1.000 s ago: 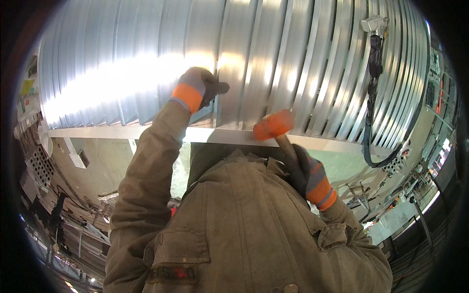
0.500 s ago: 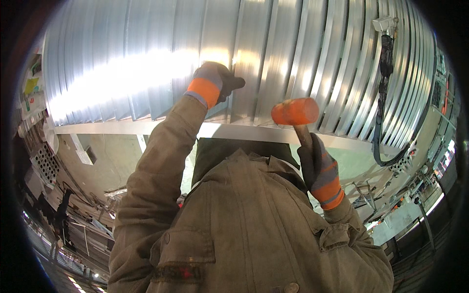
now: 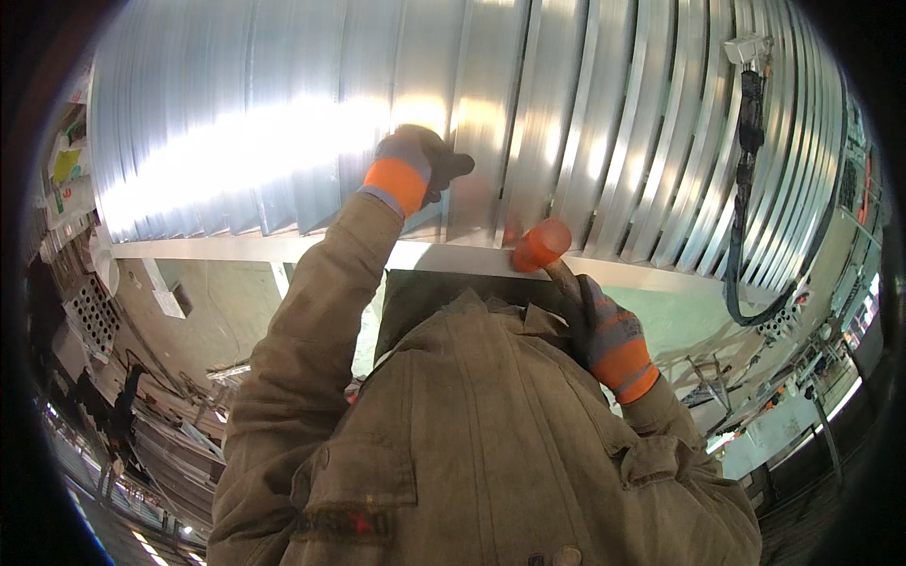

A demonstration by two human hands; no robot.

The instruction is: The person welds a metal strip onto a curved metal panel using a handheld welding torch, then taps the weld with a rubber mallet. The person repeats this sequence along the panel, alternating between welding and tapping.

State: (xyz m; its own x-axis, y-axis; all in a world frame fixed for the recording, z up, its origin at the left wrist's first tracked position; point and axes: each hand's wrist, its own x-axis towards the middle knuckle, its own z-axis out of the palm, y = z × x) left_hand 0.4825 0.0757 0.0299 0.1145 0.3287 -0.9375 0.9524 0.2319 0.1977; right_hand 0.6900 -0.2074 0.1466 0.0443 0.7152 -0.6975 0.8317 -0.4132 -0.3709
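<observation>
A large stack of shiny ribbed metal panels (image 3: 283, 123) fills the upper half of the view. My left hand (image 3: 415, 168), in a grey glove with an orange cuff, reaches up and presses on a rib of the panels with its fingers curled. My right hand (image 3: 609, 330), gloved the same way, grips the dark handle of a mallet. The mallet's orange head (image 3: 541, 243) sits against the panels' lower edge, just above the white ledge (image 3: 236, 247) that runs under them. My khaki jacket (image 3: 472, 443) covers the lower middle of the view.
A black cable (image 3: 746, 189) hangs from a white box (image 3: 746, 47) at the upper right and loops down over the panels. A perforated metal piece (image 3: 90, 311) and dark clutter lie at the left. Racks and equipment (image 3: 812, 368) stand at the right.
The mallet rose away from the panels' edge half a second ago and has come back down against it. My left hand has stayed on the ribbed panels.
</observation>
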